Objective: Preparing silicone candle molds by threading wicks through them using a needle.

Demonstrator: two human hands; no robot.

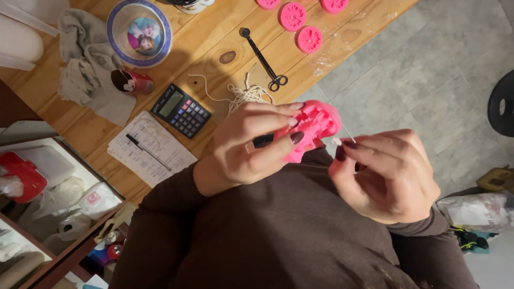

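Left hand [251, 142] grips pink mould [313, 128]. Right hand [388, 174] pinches white wick [342, 136] at mould's edge. Scissors [265, 59], string [243, 95], calculator [181, 110] on table [214, 37] behind.

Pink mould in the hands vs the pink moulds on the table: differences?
The held pink mould is gripped by the left hand, tilted on edge; the table moulds lie flat, untouched. A white wick pinched by the right hand sticks out of the held one; the table moulds show none. Both share the bright pink colour.
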